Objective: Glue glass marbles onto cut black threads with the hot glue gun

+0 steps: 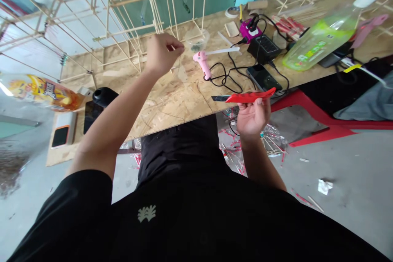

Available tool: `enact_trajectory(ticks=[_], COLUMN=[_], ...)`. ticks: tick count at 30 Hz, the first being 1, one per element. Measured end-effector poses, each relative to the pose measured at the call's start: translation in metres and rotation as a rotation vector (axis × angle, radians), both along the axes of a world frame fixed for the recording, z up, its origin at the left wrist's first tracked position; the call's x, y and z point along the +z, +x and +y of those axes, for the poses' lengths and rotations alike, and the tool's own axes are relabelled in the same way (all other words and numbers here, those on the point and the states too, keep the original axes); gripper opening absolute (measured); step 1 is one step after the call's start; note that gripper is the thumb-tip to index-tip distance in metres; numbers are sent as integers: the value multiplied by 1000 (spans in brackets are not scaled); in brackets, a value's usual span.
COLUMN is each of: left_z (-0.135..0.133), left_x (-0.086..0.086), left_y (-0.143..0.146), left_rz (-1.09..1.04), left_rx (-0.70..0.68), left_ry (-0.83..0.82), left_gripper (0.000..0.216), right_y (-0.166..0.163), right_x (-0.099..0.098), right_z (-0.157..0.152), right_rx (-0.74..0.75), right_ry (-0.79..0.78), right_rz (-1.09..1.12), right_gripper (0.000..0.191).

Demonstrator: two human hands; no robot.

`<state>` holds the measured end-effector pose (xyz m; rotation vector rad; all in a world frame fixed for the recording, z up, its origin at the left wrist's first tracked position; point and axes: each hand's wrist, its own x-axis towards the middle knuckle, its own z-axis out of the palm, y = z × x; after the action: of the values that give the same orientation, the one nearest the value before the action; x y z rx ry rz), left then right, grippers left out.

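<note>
The left hand (162, 53) pinches a thin stick (179, 46) above the chipboard table (172, 98) — fingers closed narrowly. The right hand (253, 116) grips a red utility knife (248, 97), blade out — near a pink glue gun (202, 62).

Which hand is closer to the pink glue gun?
Left. The left hand is raised just beside the pink glue gun; the right hand holds a red knife off the table edge.

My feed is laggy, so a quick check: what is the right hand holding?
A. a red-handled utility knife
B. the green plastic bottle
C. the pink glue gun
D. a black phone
A: the right hand grips the red-handled utility knife in front of the wooden board's edge, while the pink glue gun lies on the board, untouched.
</note>
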<state>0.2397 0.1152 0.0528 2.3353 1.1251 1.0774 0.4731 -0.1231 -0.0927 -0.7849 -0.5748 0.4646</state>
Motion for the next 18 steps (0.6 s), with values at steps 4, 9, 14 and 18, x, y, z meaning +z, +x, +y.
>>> enact_trajectory(ticks=[4, 9, 14, 18], left_z=[-38, -86, -114, -123], left_x=[-34, -85, -109, -110], left_y=[-1, -2, -5, -6], left_rz=[173, 410, 401, 397], left_rx=[-101, -192, -213, -250], left_ry=[-4, 20, 39, 46], left_gripper=[14, 18, 25, 26], right_y=[1, 3, 4, 4], right_x=[-1, -6, -11, -11], right_z=[0, 1, 3, 4], right_rx=[-27, -3, -5, 3], right_ry=[-35, -49, -87, -96], right_rz=[10, -29, -93, -82], right_gripper=[27, 30, 33, 34])
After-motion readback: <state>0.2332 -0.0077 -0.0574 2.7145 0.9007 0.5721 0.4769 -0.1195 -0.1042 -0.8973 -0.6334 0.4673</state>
